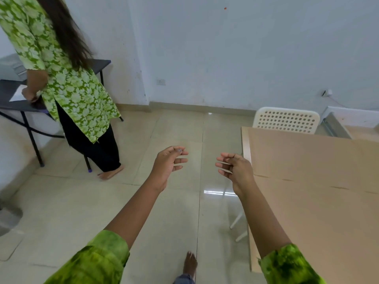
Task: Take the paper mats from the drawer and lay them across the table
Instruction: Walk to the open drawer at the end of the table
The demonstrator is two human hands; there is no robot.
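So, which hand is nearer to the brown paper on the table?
Right. The right hand hovers by the brown paper's left edge; the left hand hangs over the floor, further left.

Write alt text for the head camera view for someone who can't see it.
Both bare hands, left hand and right hand, reach forward empty with fingers loosely curled above a tiled floor. A table covered in brown paper sits to the right; another person stands at a dark table on the left.

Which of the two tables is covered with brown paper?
The table on the right, beside the right hand, under the brown paper. The black table at left is dark, with only a small white sheet.
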